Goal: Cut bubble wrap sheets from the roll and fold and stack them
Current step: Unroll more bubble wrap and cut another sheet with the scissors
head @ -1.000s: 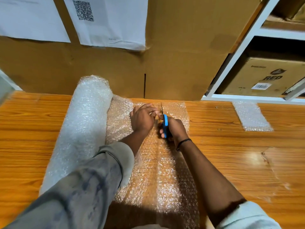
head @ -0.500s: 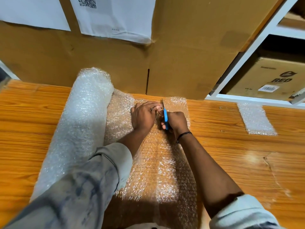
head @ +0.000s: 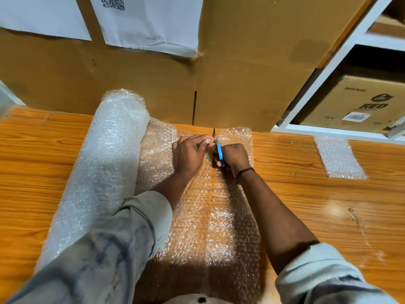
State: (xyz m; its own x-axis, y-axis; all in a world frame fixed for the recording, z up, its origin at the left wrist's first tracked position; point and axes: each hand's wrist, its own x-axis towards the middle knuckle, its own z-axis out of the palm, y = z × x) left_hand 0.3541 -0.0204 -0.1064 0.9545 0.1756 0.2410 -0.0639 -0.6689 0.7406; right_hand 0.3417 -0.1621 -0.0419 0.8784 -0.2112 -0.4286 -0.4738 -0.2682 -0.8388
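At left on table (head: 306, 205), roll (head: 105, 163) lying lengthwise, sheet (head: 219, 216) unrolled flat beside it. Near sheet's far edge, left hand (head: 189, 154), palm down, fingertips pinching the sheet just beside blue scissors (head: 220, 153). Next, right hand (head: 235, 156), knuckles up, curled round the scissors, tips pointing away. Well right, folded piece (head: 339, 159) lying flat, apart.
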